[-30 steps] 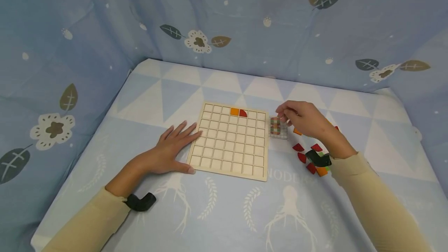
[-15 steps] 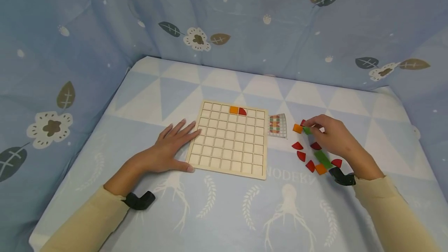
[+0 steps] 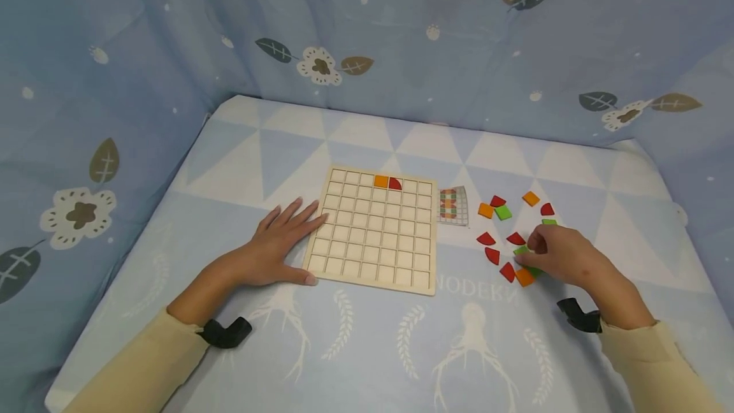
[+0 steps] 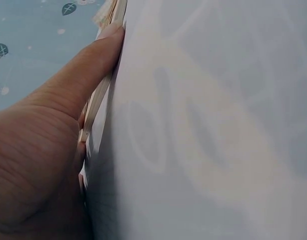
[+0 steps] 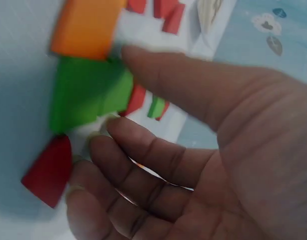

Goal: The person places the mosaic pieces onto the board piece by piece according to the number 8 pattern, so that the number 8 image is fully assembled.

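Observation:
My left hand (image 3: 275, 247) lies flat at the left side of a wooden grid board (image 3: 375, 234), fingers spread, fingertips over its edge. In the left wrist view the thumb (image 4: 101, 55) lies along the board's edge. An orange square tile (image 3: 381, 181) and a red quarter-round tile (image 3: 395, 183) sit side by side in the board's top row. My right hand (image 3: 564, 253) is over the loose tiles, thumb and fingertips apart right at the green tiles (image 5: 91, 92). In the right wrist view, an orange tile (image 5: 88, 27) and a red tile (image 5: 51, 172) lie beside the green.
A small pattern card (image 3: 453, 206) lies against the board's right side. Several loose tiles surround the right hand, among them a green square (image 3: 503, 212), an orange square (image 3: 531, 199) and a red piece (image 3: 486, 239). A blue patterned curtain (image 3: 355, 30) hangs behind the table.
My right hand has moved from above the card to the far loose tiles, then nearer and right to the green ones; the far green square stays on the table. The left hand has stayed put.

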Motion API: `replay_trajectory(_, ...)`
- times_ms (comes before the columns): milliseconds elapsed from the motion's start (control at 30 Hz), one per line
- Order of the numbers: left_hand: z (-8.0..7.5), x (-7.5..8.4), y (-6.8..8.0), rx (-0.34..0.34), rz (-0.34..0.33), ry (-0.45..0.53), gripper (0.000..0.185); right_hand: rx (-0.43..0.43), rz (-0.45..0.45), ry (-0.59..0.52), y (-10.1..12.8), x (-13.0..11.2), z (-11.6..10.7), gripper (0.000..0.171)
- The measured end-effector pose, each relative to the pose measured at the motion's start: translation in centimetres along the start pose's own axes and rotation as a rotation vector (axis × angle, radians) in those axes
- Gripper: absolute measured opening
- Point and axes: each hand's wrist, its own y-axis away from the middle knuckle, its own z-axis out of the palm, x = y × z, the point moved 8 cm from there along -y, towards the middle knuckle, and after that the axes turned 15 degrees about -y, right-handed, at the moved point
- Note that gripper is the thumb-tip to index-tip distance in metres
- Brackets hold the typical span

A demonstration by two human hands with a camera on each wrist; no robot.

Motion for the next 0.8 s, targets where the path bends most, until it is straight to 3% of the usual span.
replay_trajectory(400,0.08,0.03,0.03,-0.014,0.015,0.003,0.105,0.029,0.042,-0.042,0.18,1.02,0.47,0.038)
replay_trajectory(800,0.04,0.04,0.04,-0.014,0.016,0.003,0.104,0.086,-0.005,-0.054,0.45,0.73,0.5,0.033)
